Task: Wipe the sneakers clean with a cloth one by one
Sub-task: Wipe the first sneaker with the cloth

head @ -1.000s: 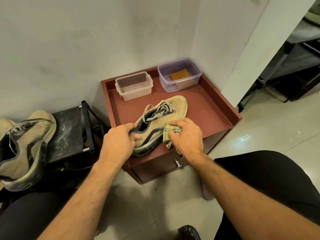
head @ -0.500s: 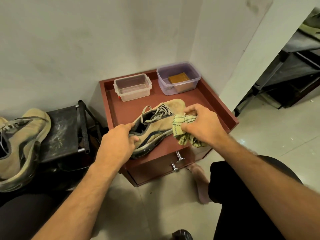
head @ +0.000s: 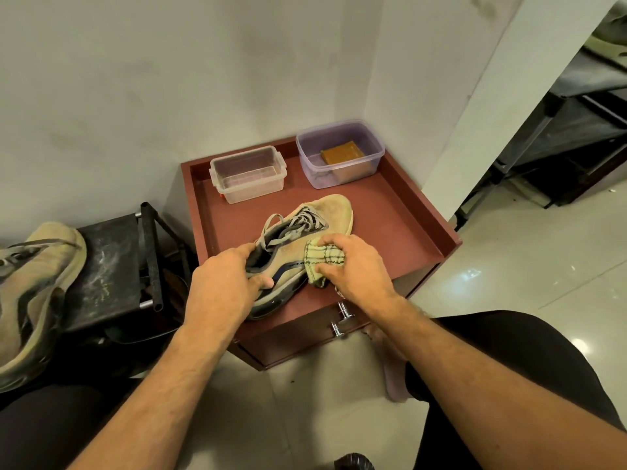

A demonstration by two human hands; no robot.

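Note:
A dusty tan sneaker (head: 330,212) with grey laces lies on the red-brown cabinet top (head: 390,225), toe pointing away from me. My left hand (head: 224,283) grips its heel, thumb at the collar and fingers curled round the side. My right hand (head: 353,266) holds a bunched yellow checked cloth (head: 322,261) and presses it against the sneaker's right side near the middle. The second tan sneaker (head: 30,300) lies at the far left, partly on a black stool.
A clear empty plastic box (head: 247,174) and a purple-tinted box (head: 339,152) with a brown block inside stand at the back of the cabinet top. A black stool (head: 112,266) sits left of the cabinet. Walls close in behind; my knees flank the tiled floor.
My right hand with the cloth swung out towards the toe and lifted, then came back down onto the sneaker's side. My left hand kept its hold on the heel.

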